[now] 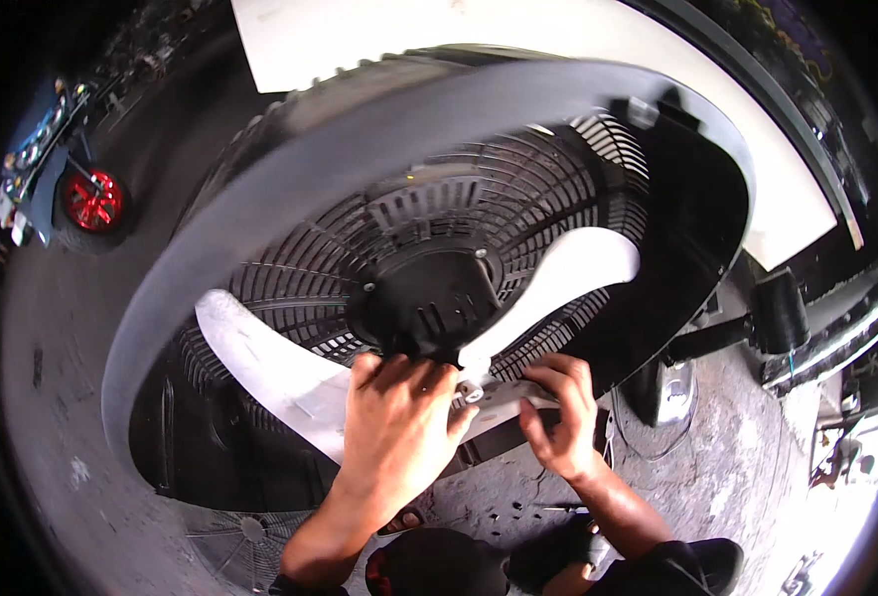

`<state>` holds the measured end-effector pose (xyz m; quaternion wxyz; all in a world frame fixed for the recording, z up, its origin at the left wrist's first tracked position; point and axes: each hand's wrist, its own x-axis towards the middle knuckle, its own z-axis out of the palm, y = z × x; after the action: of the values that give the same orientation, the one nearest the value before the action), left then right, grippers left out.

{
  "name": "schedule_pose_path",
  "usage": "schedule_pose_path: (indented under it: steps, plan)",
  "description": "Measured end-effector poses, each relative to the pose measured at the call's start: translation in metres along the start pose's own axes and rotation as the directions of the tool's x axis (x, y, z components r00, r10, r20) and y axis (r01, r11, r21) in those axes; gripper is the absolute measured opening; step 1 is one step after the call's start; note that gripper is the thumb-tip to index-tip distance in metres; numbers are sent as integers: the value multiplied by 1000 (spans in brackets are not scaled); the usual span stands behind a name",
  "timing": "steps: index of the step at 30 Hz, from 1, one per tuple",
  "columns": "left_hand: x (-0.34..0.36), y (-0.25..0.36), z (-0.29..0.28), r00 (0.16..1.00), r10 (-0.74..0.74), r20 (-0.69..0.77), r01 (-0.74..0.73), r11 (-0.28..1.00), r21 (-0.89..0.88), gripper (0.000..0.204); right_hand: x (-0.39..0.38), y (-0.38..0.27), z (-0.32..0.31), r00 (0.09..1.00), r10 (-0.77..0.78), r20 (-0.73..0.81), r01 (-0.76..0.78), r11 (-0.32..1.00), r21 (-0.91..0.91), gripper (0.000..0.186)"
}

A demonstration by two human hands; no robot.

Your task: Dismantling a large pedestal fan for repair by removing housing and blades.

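Note:
A large fan stands tilted in front of me, its grey rim (360,134) framing a black grille (300,238) and a dark motor cover (434,293). White fan blades (563,278) spread from a hub with a metal shaft end (470,391). My left hand (394,412) is closed over the inner end of the left blade (270,358), right by the hub; its fingertips are hidden behind. On the other side of the shaft, my right hand (566,412) has curled fingers and thumb around the edge of the lower blade (504,402).
A white panel (538,30) lies behind the fan. At the right is a black cylindrical part on an arm (782,310). A round wire guard (245,531) rests on the floor at lower left, and small dark pieces lie below my hands. A motorcycle's red wheel (92,202) shows at far left.

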<state>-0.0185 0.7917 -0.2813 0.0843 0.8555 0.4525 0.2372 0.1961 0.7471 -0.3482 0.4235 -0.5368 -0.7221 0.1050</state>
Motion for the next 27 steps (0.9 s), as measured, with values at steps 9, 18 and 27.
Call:
schedule_pose_path:
  steps: [9, 18, 27]
  plan:
    - [-9, 5, 14, 990, -94, -101, 96, 995, 15, 34, -173, 109, -4, 837, -264, 478, 358, 927, -115, 27]
    - [-26, 0, 29, 975, -191, -115, 164, 964, -210, 36, -301, 160, -37, 63, 562, 825, 137, 814, -565, 39]
    - [-33, -3, 32, 943, -331, 27, 313, 860, -404, 51, -184, 99, -38, 408, 286, 867, -470, 880, -70, 35]
